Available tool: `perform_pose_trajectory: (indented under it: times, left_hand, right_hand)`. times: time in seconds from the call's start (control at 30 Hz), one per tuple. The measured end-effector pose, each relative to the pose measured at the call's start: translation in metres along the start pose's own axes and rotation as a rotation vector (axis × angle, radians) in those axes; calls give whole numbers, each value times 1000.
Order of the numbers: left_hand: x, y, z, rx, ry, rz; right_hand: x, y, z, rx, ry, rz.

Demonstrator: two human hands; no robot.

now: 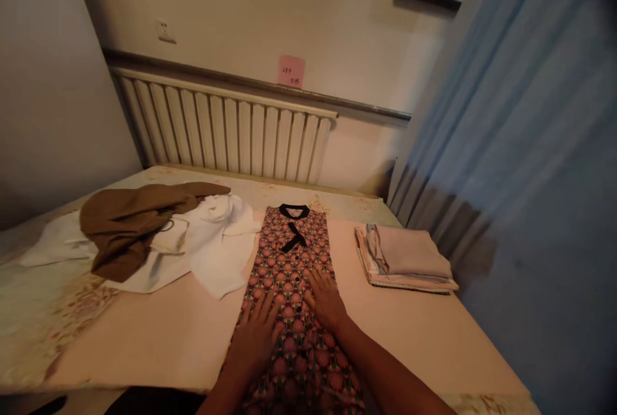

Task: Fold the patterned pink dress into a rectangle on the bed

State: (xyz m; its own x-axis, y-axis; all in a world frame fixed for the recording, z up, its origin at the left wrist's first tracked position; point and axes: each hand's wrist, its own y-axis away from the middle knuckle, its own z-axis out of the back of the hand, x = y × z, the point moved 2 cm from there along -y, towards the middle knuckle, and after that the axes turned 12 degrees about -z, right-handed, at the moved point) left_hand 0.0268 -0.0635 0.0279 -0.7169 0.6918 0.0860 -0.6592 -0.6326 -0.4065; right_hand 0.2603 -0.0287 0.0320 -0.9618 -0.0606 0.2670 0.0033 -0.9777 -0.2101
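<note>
A patterned garment (289,338), red-pink and dark with a black collar and a black tie at the neck, lies lengthwise in front of me with its sides folded in to a narrow strip. My left hand (254,331) rests flat on its left side, fingers spread. On the right side, a little farther up, my right hand (324,299) lies flat as well, near the row of dark buttons. The garment's lower end runs toward me and out of the bottom of the view, partly behind my forearms.
Pink cloth (164,331) covers part of the flowered bed. A loose heap of white clothes (222,248) and a brown garment (130,222) lies at left. At right sits a folded clothes stack (409,254). Beyond are a radiator (231,129) and a blue curtain (506,145).
</note>
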Motion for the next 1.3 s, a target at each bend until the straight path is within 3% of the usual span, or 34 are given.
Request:
perform_pose_trajectory:
  times: [0.2,0.57,1.07,1.3]
  left_hand:
    - [-10,2,5,17,-10,17]
    - [-20,15,-5,-15,-78,-8]
    - [-44,33,2,46,-2,7]
    - [-48,50,6,41,196,18]
  right_hand:
    - [10,42,3,18,-39,-17]
    - [23,103,0,52,-15,49]
    - [32,132,10,111,-42,86]
    - [27,148,17,158,-273,88]
